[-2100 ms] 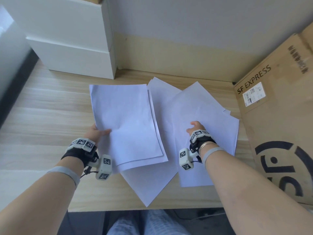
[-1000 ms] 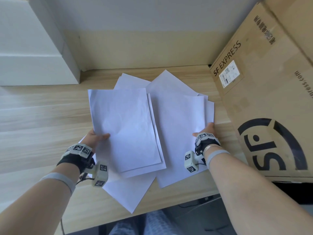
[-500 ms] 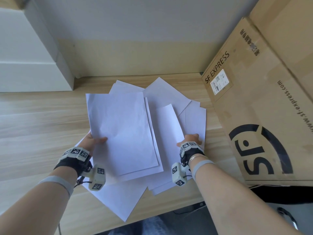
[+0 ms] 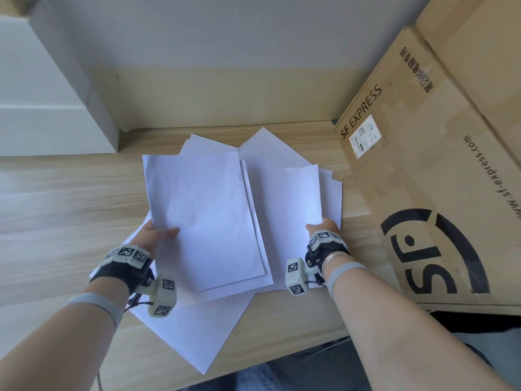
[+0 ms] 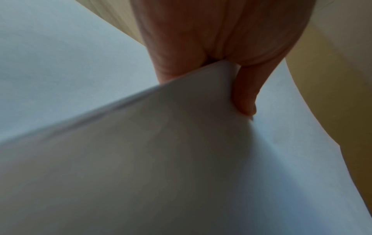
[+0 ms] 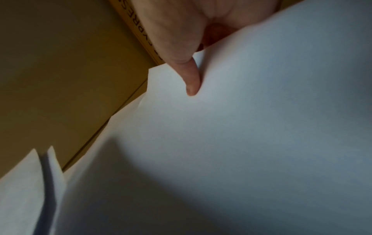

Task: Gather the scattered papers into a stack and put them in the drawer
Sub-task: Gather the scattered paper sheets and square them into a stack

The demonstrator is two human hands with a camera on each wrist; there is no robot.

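Several white paper sheets [image 4: 203, 215] lie fanned and overlapping on the wooden desk [image 4: 56, 221]. My left hand [image 4: 158, 235] pinches the left edge of the top sheets, thumb on top; the left wrist view shows the thumb [image 5: 244, 95] pressed on the paper [image 5: 141, 159]. My right hand [image 4: 324, 225] grips the right edge of a raised sheet [image 4: 290, 210], thumb on top; in the right wrist view a finger [image 6: 192, 79] lies along the paper [image 6: 241, 127]. One sheet [image 4: 197, 328] sticks out toward the desk's front edge. No drawer front is plainly identifiable.
A big SF Express cardboard box [image 4: 437, 193] stands close at the right, almost touching the papers. A white cabinet [image 4: 50, 108] sits at the back left. Bare desk spreads out to the left. The wall runs just behind the papers.
My right hand has slid its sheets leftward, then lifted a sheet's right edge, pulling the right-hand papers toward the left pile. The left hand has kept its hold.
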